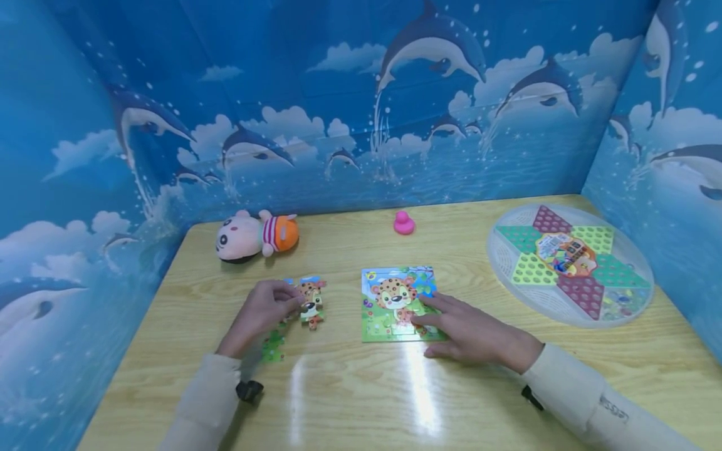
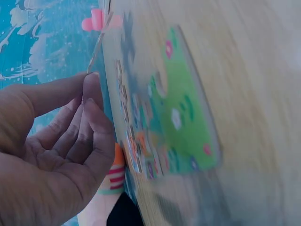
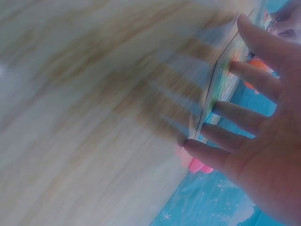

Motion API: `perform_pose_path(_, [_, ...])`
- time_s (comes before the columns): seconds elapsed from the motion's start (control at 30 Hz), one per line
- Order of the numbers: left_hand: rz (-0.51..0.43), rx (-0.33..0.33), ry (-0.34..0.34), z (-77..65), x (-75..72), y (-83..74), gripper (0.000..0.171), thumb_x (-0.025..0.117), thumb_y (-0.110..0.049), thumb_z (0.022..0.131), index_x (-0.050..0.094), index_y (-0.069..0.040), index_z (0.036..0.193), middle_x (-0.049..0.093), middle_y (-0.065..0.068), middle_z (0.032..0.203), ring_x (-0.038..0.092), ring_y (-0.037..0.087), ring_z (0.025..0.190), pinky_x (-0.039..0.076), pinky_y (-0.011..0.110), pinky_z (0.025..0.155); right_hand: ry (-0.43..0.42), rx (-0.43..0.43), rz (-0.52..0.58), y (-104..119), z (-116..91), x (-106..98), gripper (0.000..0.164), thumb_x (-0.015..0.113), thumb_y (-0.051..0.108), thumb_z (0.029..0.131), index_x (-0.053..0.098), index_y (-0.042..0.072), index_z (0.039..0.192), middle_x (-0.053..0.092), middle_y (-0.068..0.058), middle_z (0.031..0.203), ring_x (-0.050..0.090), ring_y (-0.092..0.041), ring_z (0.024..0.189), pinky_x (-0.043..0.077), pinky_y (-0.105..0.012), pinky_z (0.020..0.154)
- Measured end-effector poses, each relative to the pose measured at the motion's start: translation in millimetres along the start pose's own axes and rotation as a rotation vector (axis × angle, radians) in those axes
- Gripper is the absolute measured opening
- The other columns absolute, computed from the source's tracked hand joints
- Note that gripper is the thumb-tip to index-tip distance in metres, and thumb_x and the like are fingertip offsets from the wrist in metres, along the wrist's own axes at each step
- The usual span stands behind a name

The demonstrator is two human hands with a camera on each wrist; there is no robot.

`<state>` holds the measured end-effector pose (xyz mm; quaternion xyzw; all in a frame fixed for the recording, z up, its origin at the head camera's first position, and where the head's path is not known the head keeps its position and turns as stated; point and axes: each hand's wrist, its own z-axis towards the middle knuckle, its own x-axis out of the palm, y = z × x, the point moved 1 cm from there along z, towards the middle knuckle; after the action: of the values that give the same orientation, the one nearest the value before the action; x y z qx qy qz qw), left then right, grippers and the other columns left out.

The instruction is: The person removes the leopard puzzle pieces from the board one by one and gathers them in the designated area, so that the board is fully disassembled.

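Observation:
My left hand (image 1: 269, 310) pinches a thin jigsaw puzzle piece (image 2: 97, 49) between thumb and forefinger; the left wrist view shows it edge-on. Beneath and beside that hand lie several loose pieces with a spotted leopard cub, and a green piece (image 1: 273, 347) nearest the body. To the right is a square leopard puzzle (image 1: 392, 307) on the table, its picture mostly visible. My right hand (image 1: 468, 329) spreads its fingers over the puzzle's right side, fingertips at its surface and edge, covering the lower right part. In the right wrist view these fingers (image 3: 240, 115) are straight and apart.
A plush doll (image 1: 256, 237) in orange and stripes lies at the back left of the wooden table (image 1: 350, 394). A small pink toy (image 1: 403, 223) stands at the back middle. A round Chinese checkers board (image 1: 570, 263) lies at the right. Dolphin-printed sheets (image 1: 338, 125) wall the table.

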<state>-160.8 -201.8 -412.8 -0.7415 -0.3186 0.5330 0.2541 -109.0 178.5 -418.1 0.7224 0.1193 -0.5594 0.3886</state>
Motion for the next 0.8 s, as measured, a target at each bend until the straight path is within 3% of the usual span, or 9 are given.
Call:
perform_pose_path(0.2, [0.014,-0.018,0.005,-1.9,-2.1,6.4,0.007,0.072,-0.006,0.092,0.073,-0.008,0.099,0.071,0.005,0.09,0.066,0.018,0.079,0.056,0.033,0.069,0.007,0.008,0.006,0.3,0.7,-0.2,0.058,0.075,0.036,0.09,0.06,0.01,0.139,0.035,-0.026,0.157,0.03,-0.05,0.144,0.027,-0.063,0.114])
perform_pose_path(0.43, [0.049,-0.095,-0.01,2.6,0.2,7.7,0.006,0.074,-0.012,0.093,0.073,-0.01,0.098,0.071,0.005,0.09,0.066,0.018,0.078,0.055,0.031,0.068,0.004,-0.003,0.01,-1.6,-0.3,0.8,0.057,0.075,0.036,0.091,0.06,0.011,0.14,0.035,-0.027,0.156,0.029,-0.051,0.143,0.028,-0.063,0.114])
perform_pose_path(0.8, [0.139,0.013,-0.057,2.8,1.2,6.4,0.015,0.078,-0.02,0.091,0.074,-0.012,0.102,0.069,0.003,0.095,0.062,0.018,0.082,0.053,0.034,0.072,-0.003,-0.007,0.001,-0.1,-0.9,0.1,0.057,0.074,0.036,0.092,0.06,0.01,0.14,0.036,-0.028,0.155,0.03,-0.052,0.143,0.028,-0.063,0.114])
